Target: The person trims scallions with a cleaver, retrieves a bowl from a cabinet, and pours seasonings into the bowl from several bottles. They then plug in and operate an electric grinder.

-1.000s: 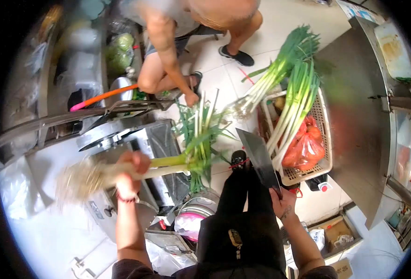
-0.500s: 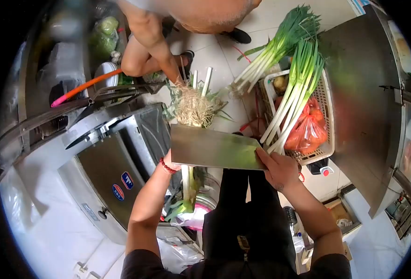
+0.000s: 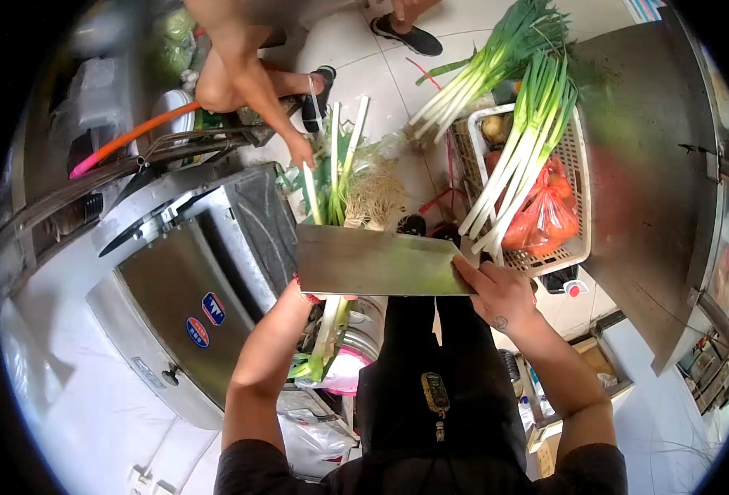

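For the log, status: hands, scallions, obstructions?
Right hand holds broad grey metal cleaver. Left hand mostly hidden behind it, at long green-and-white scallions. Co-worker's bare hand beyond.

I get bright, fairly even light on the pale floor tiles [image 3: 385, 91]. Glints dot the red plastic bag [image 3: 548, 221], a greenish reflection tints the cleaver blade [image 3: 377, 261], the upper left looks smeared, and lens distortion bends edges near the black, rounded border.
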Demonstrator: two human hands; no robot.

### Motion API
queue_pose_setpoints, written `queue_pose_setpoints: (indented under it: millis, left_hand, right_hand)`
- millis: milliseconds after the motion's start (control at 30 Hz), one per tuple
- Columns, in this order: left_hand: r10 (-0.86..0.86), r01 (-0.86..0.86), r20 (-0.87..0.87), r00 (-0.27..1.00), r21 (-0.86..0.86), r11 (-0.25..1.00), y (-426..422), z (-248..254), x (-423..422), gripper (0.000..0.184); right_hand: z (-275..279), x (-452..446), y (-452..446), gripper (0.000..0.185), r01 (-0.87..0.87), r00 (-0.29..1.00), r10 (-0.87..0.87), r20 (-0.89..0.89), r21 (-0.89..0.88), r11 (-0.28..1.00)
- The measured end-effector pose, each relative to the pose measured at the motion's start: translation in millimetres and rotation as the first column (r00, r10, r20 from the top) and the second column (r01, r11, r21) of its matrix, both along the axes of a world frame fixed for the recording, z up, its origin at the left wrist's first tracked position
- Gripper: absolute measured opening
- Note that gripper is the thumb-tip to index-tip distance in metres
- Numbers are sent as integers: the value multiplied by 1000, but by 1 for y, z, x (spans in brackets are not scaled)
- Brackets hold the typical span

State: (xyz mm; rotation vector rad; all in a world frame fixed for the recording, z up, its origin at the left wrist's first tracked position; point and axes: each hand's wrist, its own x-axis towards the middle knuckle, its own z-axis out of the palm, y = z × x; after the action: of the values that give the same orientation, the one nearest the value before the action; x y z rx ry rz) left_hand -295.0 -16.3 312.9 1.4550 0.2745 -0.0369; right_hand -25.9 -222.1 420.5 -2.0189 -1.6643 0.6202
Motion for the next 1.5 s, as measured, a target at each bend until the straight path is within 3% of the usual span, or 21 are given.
queue_pose_setpoints:
  millis: [67,133,200,267,667,800,867,900,967,1000,1033,1100,1200,1233,1333,1467,1500]
  left_hand:
    - [170,-190,-101,980,-246,951,-6,-7,-13,57]
    - [323,-438,-299,898,-527,728,-8,-1,-13,55]
    - [396,-566,-406,824,-619,544,-11,0,-12,52]
    - [397,-594,-445,803,-655,468,-13,-3,-6,50]
    - [111,-436,-463,879,-689,579,-28,-29,27,37]
    - [105,-443,-526,844,-573,690,-32,-24,38,30]
    - [139,-454,-615,776,-392,800,-32,-8,52,20]
    - [135,-452,-616,776,-396,799,-31,-7,57,20]
    - [170,-350,-750,639,-86,933,-28,-9,64,24]
    - [169,-349,-751,639,-88,933,-30,-16,60,24]
    - [191,-240,-671,717,19,971,-35,-31,52,25]
    - [195,-139,-580,791,140,980,-43,-67,33,27]
    - [302,-219,-392,869,243,945,-47,-82,21,18]
    - [281,-219,-643,712,178,959,-37,-49,38,24]
    - [290,-193,-759,583,217,957,-31,-29,47,31]
    - [330,-127,-621,711,348,929,-25,-37,39,15]
    - [360,-102,-494,792,475,874,-25,-41,37,13]
  right_hand:
    - [1,0,3,40,-34,999,34,7,8,999]
    - [1,-1,4,40,-49,998,49,38,-3,999]
    - [1,-1,5,40,-65,995,66,70,-12,998]
    - [1,0,7,41,-120,987,127,101,-74,990]
    - [-3,1,20,40,-104,979,132,154,-176,979]
    - [-11,2,27,34,-82,974,133,184,-258,963]
    - [-10,3,29,34,-86,988,123,88,-344,935]
    - [-11,3,30,34,-85,989,122,87,-348,934]
    - [-13,4,33,35,-91,989,133,70,-425,901]
    - [-16,4,33,35,-91,989,133,69,-426,900]
    - [-21,5,31,34,-81,990,123,67,-443,893]
    - [-30,6,28,33,-71,991,115,68,-458,886]
    - [-41,8,22,33,-57,991,106,87,-438,897]
    - [-45,9,21,33,-49,992,98,83,-463,885]
    - [-46,7,20,32,-41,993,90,82,-469,882]
    - [-48,2,23,33,-24,992,71,106,-385,923]
    - [-46,1,24,33,-23,992,68,103,-386,922]
